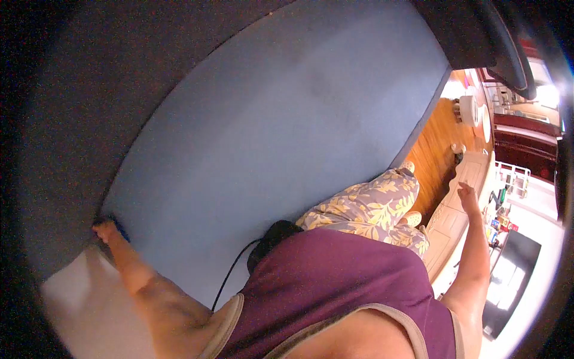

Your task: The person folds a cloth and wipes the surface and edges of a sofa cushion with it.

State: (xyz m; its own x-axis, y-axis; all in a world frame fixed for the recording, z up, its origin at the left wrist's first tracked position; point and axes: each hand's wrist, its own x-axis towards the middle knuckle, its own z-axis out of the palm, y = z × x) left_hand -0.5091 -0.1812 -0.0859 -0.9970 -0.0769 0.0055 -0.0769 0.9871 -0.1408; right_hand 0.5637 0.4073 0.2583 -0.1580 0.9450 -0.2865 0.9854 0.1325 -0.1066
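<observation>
My left hand (105, 231) is stretched out to the far left, at the corner of a wide blue padded surface (269, 119). Its fingers are closed at a dark blue item (121, 230), too dim to make out. On the other side, my right hand (468, 197) hangs in the air in front of a pale panelled cabinet (457, 203), fingers partly bent and apart, holding nothing. A black object (272, 242) with a thin cable lies against my waist, beside the blue surface.
A dark grey upholstered part (89, 90) borders the blue surface. Wooden floor (433, 152) shows at the right, with a white stool (468, 110) beyond. A screen (513, 281), a white wire rack (513, 178) and small items stand at the far right.
</observation>
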